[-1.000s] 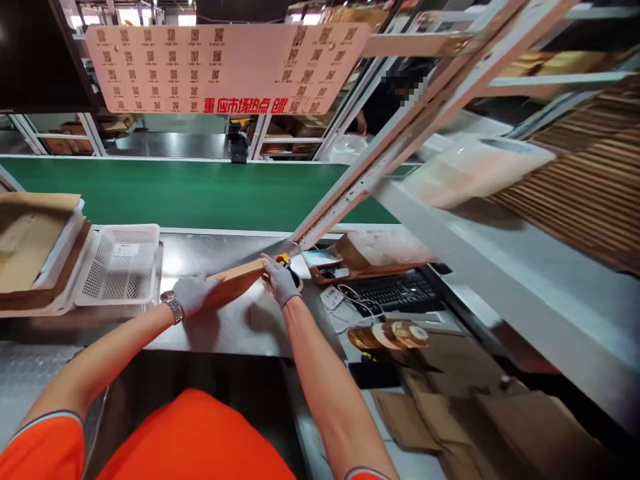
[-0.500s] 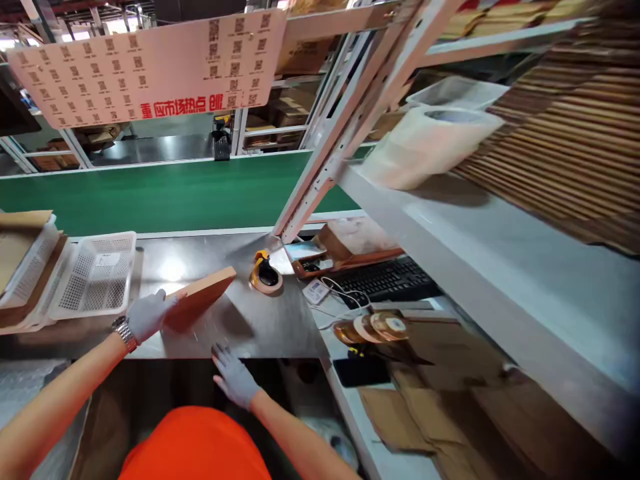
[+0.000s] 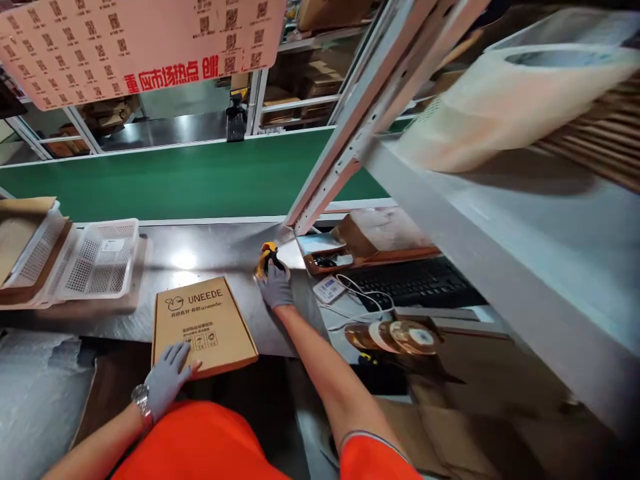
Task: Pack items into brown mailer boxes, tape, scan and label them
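Observation:
A flat brown cardboard box [image 3: 205, 320] with "UNEEDE" printed on top lies on the metal table, its near edge reaching over the table's front edge. My left hand [image 3: 167, 379], gloved in grey, rests on the box's near left part, fingers spread and lying on the top face. Farther right, my gloved right hand [image 3: 277, 287] is closed over a yellow and black tape dispenser [image 3: 269, 252]. My palm and fingers hide part of the dispenser and its roll.
White plastic baskets [image 3: 100, 263] stand at the left. Behind the table runs a green conveyor belt [image 3: 200, 180]. To the right are a keyboard [image 3: 410, 283], tape rolls [image 3: 395, 337] and a slanting rack post [image 3: 345, 147]. A shelf [image 3: 480, 227] juts in at right.
The box, earlier tilted on edge in my left hand, now lies flat and nearer me. My right hand has moved from the table's front edge up to the tape dispenser and closed on it.

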{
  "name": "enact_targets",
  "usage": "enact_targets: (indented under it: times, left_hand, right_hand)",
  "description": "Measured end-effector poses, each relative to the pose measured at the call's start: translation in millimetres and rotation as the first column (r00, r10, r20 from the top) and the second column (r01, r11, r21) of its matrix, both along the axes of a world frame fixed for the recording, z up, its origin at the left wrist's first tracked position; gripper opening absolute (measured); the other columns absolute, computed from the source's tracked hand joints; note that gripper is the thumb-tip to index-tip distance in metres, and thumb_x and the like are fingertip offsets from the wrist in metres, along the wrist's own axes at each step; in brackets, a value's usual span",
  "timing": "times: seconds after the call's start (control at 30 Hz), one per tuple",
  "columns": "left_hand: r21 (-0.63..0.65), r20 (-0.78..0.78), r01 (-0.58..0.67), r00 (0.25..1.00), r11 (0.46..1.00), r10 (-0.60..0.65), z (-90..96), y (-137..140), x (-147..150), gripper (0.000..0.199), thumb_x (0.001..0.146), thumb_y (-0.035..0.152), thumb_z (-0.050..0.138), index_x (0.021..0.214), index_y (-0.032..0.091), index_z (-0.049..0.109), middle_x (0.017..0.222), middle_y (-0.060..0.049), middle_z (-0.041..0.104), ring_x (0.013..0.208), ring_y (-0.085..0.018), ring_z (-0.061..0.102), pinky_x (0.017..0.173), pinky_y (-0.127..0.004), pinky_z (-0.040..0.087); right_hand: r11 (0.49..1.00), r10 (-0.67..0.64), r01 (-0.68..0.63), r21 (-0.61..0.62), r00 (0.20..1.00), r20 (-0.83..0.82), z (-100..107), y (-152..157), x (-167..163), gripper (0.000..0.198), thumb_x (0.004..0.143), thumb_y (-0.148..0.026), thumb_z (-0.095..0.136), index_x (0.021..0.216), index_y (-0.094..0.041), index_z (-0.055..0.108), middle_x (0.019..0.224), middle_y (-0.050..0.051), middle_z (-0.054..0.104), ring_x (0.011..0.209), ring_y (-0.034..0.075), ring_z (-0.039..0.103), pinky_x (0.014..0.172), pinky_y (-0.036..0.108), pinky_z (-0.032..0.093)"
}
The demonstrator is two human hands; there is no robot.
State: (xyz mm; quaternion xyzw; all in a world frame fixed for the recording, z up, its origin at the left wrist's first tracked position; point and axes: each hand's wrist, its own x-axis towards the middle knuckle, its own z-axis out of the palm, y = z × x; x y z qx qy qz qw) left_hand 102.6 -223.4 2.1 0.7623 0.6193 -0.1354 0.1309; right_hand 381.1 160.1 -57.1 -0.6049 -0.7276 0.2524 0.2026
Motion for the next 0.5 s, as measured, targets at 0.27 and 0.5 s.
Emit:
enact_targets:
  times: [0.27, 0.5]
  left_hand:
    - [-0.155, 0.050, -0.072, 0.995, 0.985, 0.081, -76.7, 16, 9, 0.080, 0.103, 0.033, 0.081, 0.179, 0.038, 0.054, 0.192, -0.019, 0.039, 0.178, -0.044, 0.039, 0.140, -0.074, 0.040]
    - [-0.186, 0.180, -0.069, 0.978, 0.980, 0.103, -69.0, 57, 3, 0.079, 0.095, 0.064, 0.087, 0.159, 0.020, 0.073, 0.196, -0.024, 0.025, 0.182, -0.050, 0.021, 0.148, -0.073, 0.015]
  right_hand:
    - [0.964, -0.115, 0.145, -0.224, 0.983, 0.144, 0, 26, -39, 0.098, 0.103, -0.050, 0.079, 0.175, 0.008, 0.045, 0.136, 0.043, 0.073, 0.127, 0.046, 0.073, 0.109, 0.068, 0.053]
    - [0.974, -0.054, 0.090, -0.208, 0.983, 0.173, 18, -5, -5, 0.083, 0.107, -0.024, 0.053, 0.185, -0.005, 0.034, 0.140, 0.036, 0.078, 0.119, 0.041, 0.082, 0.106, 0.057, 0.062]
